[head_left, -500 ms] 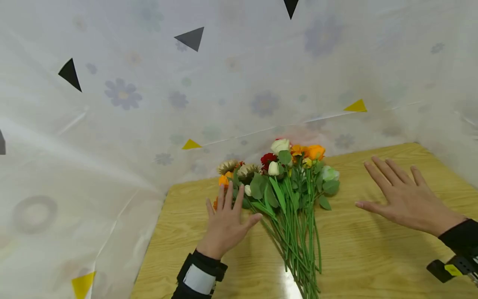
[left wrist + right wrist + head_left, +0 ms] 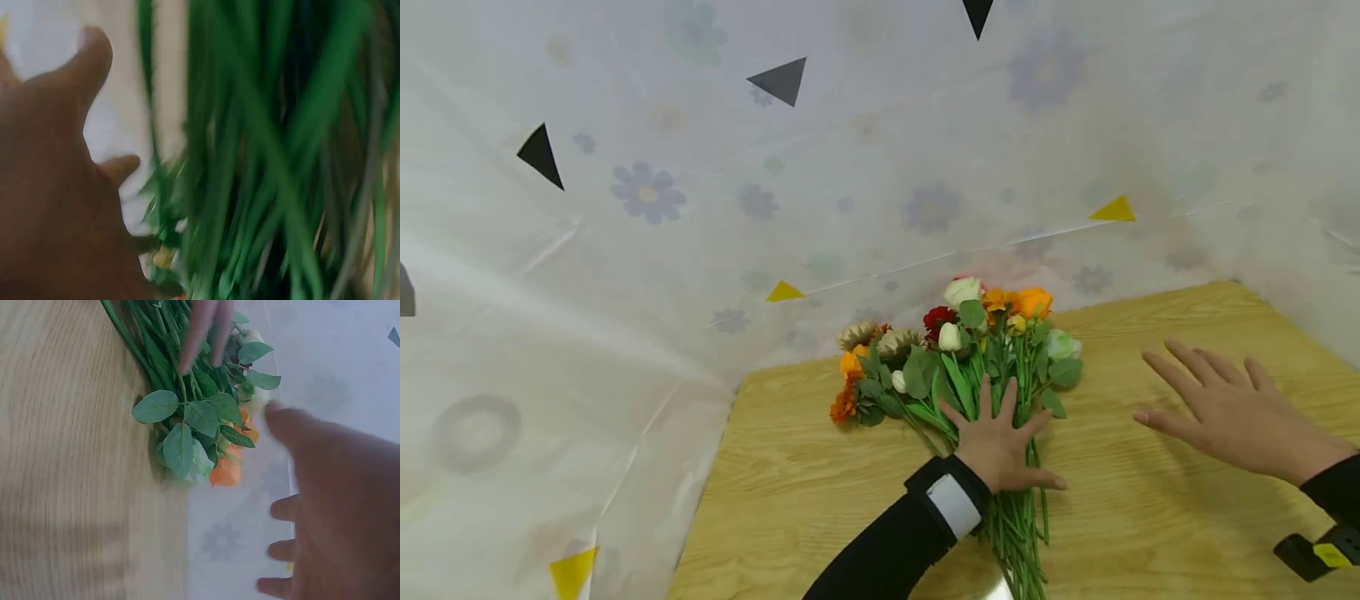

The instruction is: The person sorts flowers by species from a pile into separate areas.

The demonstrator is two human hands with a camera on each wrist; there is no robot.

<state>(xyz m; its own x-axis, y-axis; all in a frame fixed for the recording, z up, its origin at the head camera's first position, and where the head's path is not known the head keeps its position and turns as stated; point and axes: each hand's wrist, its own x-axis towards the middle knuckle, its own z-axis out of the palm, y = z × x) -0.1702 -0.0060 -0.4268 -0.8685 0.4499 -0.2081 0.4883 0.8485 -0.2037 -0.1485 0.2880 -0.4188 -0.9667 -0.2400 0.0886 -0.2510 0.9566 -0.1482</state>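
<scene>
A bunch of flowers [image 2: 919, 372] lies on the wooden table [image 2: 790, 492], blooms toward the wall and long green stems [image 2: 1017, 546] toward me. White, orange, red and tan heads show among the leaves. My left hand [image 2: 1000, 446] is spread flat over the upper stems, fingers straight and pointing to the blooms. In the left wrist view those stems [image 2: 250, 150] fill the right side, blurred. Off to the right of the bunch, my right hand [image 2: 1232, 417] hovers over the table with fingers extended, holding nothing.
A pale plastic sheet with a flower print [image 2: 880, 167] hangs behind and left of the table. Black, grey and yellow triangles mark it. The bunch's far blooms lie right by the sheet at the table's back edge.
My left hand has swung right, from beside the leaves to over the stems, uncovering the orange flowers on the left. My right hand has shifted slightly right and toward me.
</scene>
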